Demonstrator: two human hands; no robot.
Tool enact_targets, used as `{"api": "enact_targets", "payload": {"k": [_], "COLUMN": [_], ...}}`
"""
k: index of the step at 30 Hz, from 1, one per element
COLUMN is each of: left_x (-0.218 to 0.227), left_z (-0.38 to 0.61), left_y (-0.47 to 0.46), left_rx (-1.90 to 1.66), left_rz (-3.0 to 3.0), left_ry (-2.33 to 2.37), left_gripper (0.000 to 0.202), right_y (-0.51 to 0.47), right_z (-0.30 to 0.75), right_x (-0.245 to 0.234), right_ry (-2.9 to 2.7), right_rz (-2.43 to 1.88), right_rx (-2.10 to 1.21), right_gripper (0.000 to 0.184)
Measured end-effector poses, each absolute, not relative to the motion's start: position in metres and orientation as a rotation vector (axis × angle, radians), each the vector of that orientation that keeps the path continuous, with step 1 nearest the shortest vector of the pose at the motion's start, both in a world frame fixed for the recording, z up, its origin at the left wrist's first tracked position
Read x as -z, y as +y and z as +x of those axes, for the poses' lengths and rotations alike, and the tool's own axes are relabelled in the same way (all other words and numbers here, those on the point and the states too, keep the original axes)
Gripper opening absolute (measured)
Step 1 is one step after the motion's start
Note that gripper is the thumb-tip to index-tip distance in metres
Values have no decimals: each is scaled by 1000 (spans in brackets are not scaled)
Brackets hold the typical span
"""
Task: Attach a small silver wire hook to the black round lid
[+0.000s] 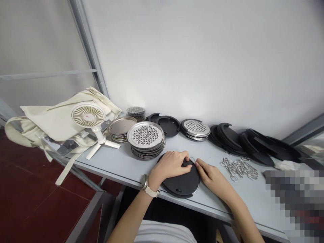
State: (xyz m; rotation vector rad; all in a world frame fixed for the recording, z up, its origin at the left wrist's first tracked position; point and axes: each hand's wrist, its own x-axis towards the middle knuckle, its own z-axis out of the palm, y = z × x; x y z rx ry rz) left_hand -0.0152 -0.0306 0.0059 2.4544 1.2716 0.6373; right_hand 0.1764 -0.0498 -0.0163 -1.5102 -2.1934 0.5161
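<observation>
A round black plate lies near the front edge of the table, with a thin silver rim showing at its right side. My left hand, with a watch at the wrist, lies over its upper part, fingers curled at the far edge and thumb bent towards them. At that far right edge, my right hand pinches a small wire hook, whose loop only partly shows. A heap of similar wire hooks lies to the right of my right hand.
Behind the plate stand stacked metal grater discs, plain metal discs and a perforated disc. Black plates line the wall. A white fan and cream bag are left; a pixelated patch covers the right.
</observation>
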Motion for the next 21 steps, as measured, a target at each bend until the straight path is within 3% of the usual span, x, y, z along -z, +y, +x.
{"api": "enact_targets", "payload": {"k": [6, 21], "left_x": [-7, -13], "left_z": [-14, -14], "left_y": [-31, -51], "left_rx": [-570, -561], "left_rz": [2472, 2439], "left_ry": [1263, 1337], "left_gripper": [30, 21], "right_y": [-50, -54], "right_z": [176, 171], "right_x": [18, 18], "right_ry": [-2189, -2091], "right_rz": [-1480, -1459], "right_rx": [-494, -423], "right_gripper": [26, 28]}}
